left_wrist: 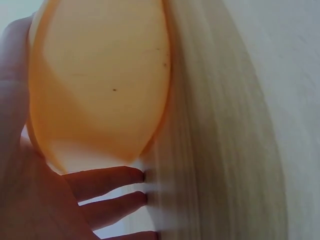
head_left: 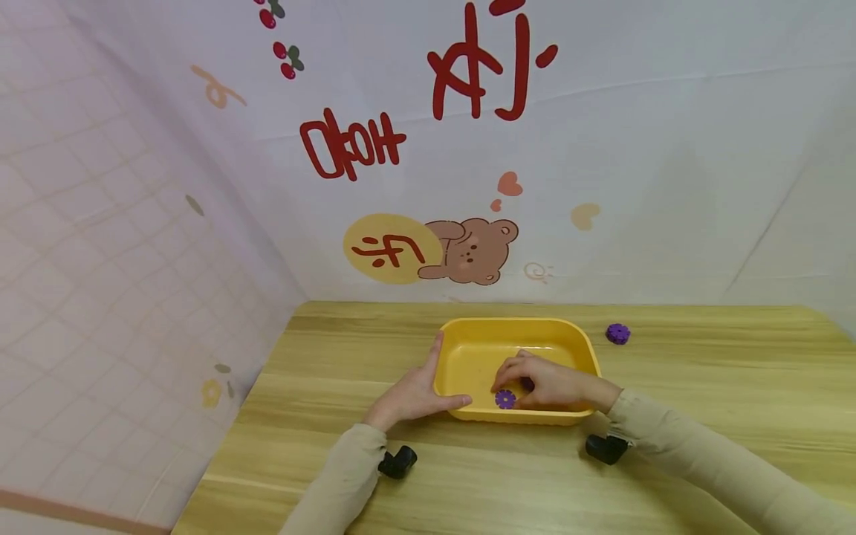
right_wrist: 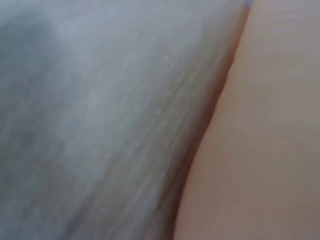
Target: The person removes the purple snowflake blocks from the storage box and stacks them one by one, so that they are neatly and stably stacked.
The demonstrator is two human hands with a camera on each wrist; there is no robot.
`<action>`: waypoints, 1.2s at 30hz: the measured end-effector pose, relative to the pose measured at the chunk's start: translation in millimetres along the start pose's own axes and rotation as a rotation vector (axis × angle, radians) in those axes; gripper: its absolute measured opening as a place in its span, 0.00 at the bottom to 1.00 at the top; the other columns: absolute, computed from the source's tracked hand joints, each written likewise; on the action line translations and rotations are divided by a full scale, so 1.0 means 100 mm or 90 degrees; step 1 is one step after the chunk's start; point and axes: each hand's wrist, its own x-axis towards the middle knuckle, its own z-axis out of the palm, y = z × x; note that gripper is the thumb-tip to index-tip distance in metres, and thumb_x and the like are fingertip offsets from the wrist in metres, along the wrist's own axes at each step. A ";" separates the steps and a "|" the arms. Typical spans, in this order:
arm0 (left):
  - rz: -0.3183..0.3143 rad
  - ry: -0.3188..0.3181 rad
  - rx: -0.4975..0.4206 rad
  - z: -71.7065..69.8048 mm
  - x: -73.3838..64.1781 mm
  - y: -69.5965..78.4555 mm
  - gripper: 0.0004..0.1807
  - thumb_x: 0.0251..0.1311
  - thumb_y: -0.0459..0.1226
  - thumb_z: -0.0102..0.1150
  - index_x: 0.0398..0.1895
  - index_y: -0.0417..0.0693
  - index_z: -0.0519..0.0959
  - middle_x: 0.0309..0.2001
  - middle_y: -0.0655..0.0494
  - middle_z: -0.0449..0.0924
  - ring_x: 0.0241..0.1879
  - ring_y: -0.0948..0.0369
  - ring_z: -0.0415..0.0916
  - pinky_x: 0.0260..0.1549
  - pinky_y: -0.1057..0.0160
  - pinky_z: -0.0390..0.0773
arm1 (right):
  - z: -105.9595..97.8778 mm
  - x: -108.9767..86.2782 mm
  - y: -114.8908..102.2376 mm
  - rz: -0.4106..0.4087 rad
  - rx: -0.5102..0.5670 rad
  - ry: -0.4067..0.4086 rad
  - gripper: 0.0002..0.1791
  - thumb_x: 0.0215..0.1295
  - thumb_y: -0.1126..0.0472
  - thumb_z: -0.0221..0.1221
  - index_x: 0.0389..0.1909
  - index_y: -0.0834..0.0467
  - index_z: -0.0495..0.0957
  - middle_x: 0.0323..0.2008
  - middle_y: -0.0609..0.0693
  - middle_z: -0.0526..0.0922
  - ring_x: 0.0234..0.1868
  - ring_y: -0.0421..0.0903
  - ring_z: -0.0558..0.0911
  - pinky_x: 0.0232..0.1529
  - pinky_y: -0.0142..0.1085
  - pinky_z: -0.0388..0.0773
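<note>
My left hand (head_left: 414,390) holds the left end of a yellow plastic basin (head_left: 518,418), thumb on the front rim and fingers spread along its outer wall. In the left wrist view the same basin (left_wrist: 100,90) fills the upper part, next to the fingers (left_wrist: 107,182). Inside the basin, my right hand (head_left: 551,380) reaches down with bent fingers. A purple notched plastic disc (head_left: 505,399) shows between its thumb and fingertips. Something dark is partly hidden beneath the palm. The right wrist view shows only blurred sleeve and skin.
On the wooden table (head_left: 321,371), a small stack of purple notched discs (head_left: 618,334) lies off the basin's back right corner. Behind the table stands a white backdrop (head_left: 642,148) printed with a bear and red characters. Black wrist cameras are strapped below both hands.
</note>
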 end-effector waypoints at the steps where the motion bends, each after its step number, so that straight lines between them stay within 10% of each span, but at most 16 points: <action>1: 0.003 0.002 0.003 0.00 0.00 0.00 0.66 0.50 0.62 0.65 0.77 0.55 0.28 0.54 0.37 0.74 0.41 0.55 0.75 0.47 0.53 0.74 | 0.00 0.00 0.00 0.002 -0.004 -0.002 0.19 0.51 0.68 0.70 0.46 0.56 0.84 0.46 0.45 0.80 0.48 0.43 0.71 0.54 0.47 0.63; 8: 0.025 0.025 0.001 -0.06 -0.03 -0.02 0.66 0.51 0.60 0.67 0.77 0.50 0.30 0.68 0.35 0.60 0.57 0.48 0.69 0.56 0.48 0.68 | -0.02 0.11 -0.04 0.018 -0.031 -0.010 0.13 0.54 0.64 0.70 0.42 0.55 0.84 0.41 0.43 0.81 0.45 0.41 0.74 0.61 0.53 0.59; 17: 0.051 0.018 -0.023 -0.03 -0.04 -0.03 0.67 0.50 0.59 0.68 0.77 0.48 0.29 0.75 0.43 0.38 0.70 0.46 0.51 0.64 0.48 0.56 | -0.01 0.12 -0.08 0.009 -0.079 0.045 0.14 0.52 0.58 0.72 0.41 0.52 0.83 0.39 0.41 0.80 0.42 0.42 0.73 0.48 0.38 0.68; 36: 0.054 -0.004 0.012 -0.01 0.02 0.04 0.70 0.47 0.59 0.71 0.76 0.46 0.28 0.70 0.33 0.54 0.61 0.47 0.66 0.60 0.50 0.64 | -0.22 -0.20 -0.11 0.016 -0.025 0.269 0.21 0.47 0.71 0.72 0.45 0.57 0.83 0.43 0.45 0.83 0.42 0.51 0.78 0.42 0.48 0.74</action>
